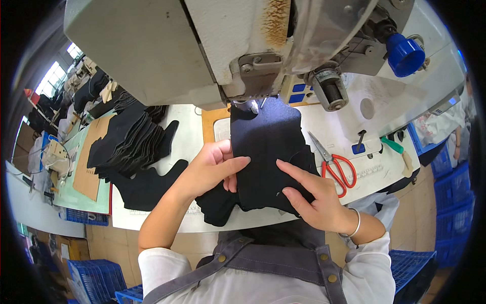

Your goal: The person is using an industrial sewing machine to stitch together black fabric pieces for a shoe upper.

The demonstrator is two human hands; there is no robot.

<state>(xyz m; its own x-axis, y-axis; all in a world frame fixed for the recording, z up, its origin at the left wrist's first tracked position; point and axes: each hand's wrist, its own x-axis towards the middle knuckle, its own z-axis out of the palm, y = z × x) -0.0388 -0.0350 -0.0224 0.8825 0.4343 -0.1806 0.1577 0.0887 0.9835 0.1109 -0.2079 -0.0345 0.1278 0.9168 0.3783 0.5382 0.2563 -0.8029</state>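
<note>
A black fabric piece lies under the lit needle area of a sewing machine and stretches toward me over the table edge. My left hand grips its left edge, thumb on top and fingers curled beneath. On the right side of the cloth, my right hand rests with thumb and index finger stretched out and apart; its other fingers are hidden. Red-handled scissors lie just beyond that hand, blades partly apart. Another black fabric piece sits under my left wrist.
A stack of black cut fabric pieces stands on the left of the white table. A green-handled tool lies at the right. The blue thread knob juts from the machine. Blue crates are piled beyond the table's right end.
</note>
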